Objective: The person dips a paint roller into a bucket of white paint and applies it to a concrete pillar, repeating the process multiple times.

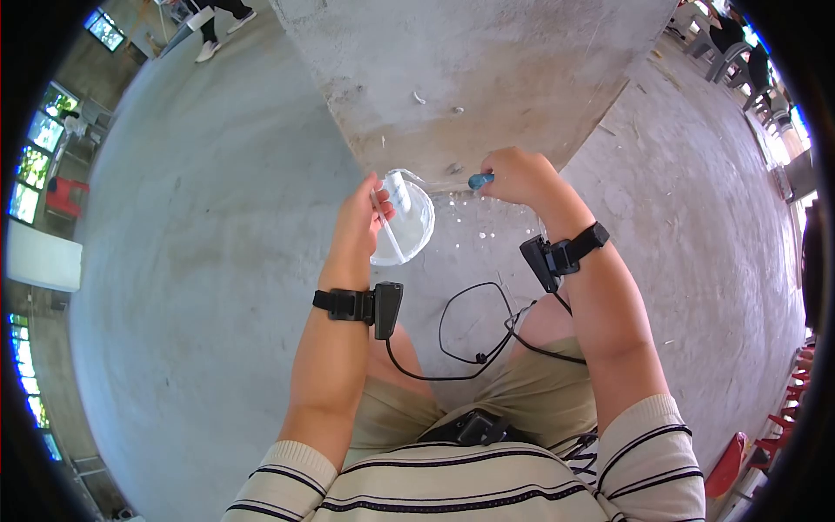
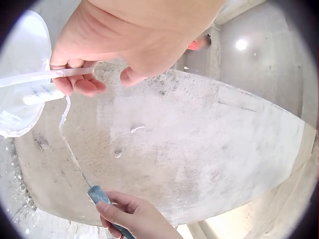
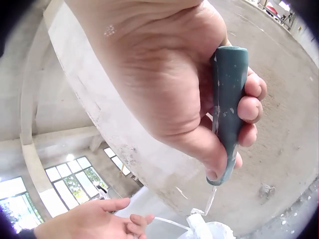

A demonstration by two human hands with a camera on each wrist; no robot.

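Observation:
My left hand (image 1: 355, 217) holds a white bucket (image 1: 423, 230) by its plastic handle (image 2: 30, 78), the fingers curled under the strip and the thumb apart from them. In my right hand (image 1: 526, 178) I grip the blue-green handle (image 3: 230, 94) of a small paint roller, fingers and thumb wrapped round it. From that grip a thin paint-smeared wire (image 2: 70, 144) runs across to the bucket. The white roller head (image 2: 42, 94) lies at the bucket's mouth, close by my left fingertips. White smears coat the bucket's inside and rim.
A concrete block or pillar (image 1: 470, 78) stands right in front, bearing a few white marks. White drips (image 1: 483, 233) dot the floor at its base. A black cable (image 1: 444, 326) loops between my legs. Another person's legs (image 1: 209, 39) show at the far left.

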